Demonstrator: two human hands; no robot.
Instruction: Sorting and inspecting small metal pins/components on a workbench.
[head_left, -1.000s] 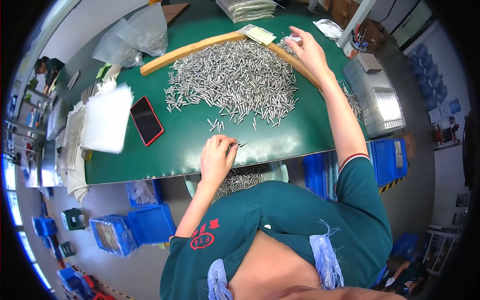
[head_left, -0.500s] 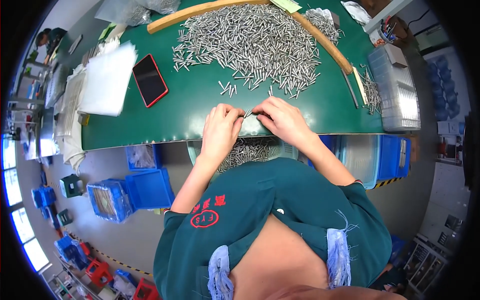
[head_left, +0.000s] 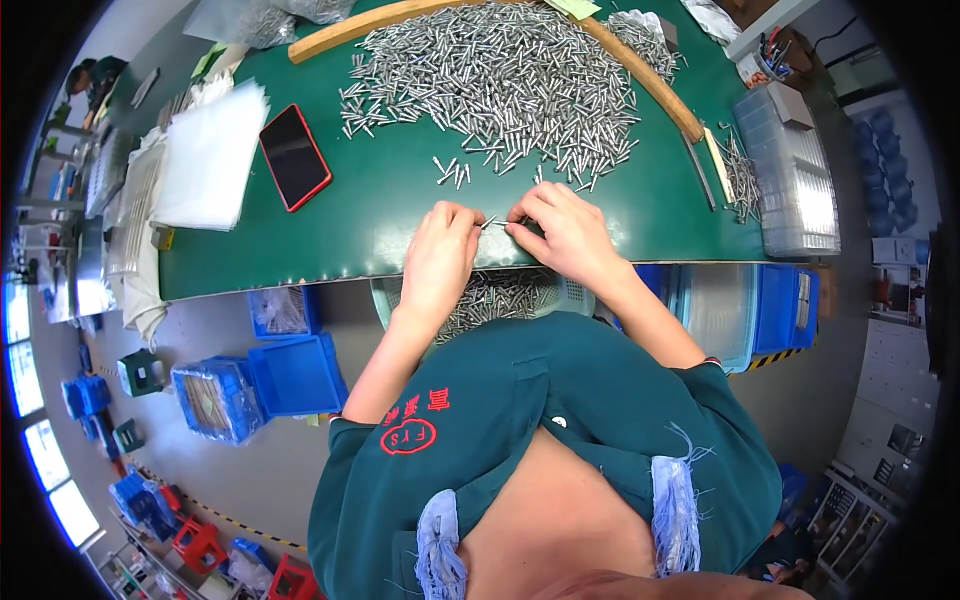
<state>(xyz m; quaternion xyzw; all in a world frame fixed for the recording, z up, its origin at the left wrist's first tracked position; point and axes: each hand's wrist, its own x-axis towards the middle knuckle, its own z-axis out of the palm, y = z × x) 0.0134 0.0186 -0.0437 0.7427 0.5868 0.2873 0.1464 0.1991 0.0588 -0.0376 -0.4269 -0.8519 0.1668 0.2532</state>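
My left hand (head_left: 440,255) is closed over the near edge of the green table, pinching a small metal pin (head_left: 488,222) that sticks out from its fingertips. Facing it, my right hand (head_left: 562,232) grips a second slim metal pin (head_left: 501,223) between thumb and fingers. The two pins' ends are close together; whether they touch I cannot tell. Beyond my hands spreads a big heap of silvery metal pins (head_left: 500,85), with several loose ones (head_left: 453,173) lying nearer me. Under the table edge, a pale green basket (head_left: 577,300) holds more of these pins.
Curved wooden strips (head_left: 375,22) border the heap. A red-edged phone (head_left: 295,158) and white sheets (head_left: 210,160) lie to the left. Clear plastic boxes (head_left: 790,180) stand at the right, beside a smaller pile of thin metal pieces (head_left: 742,180). Blue bins (head_left: 297,375) sit below the table.
My hands stay nearly in place. The pins at my fingertips have shifted: one now points out sideways from my right hand toward the one in my left.
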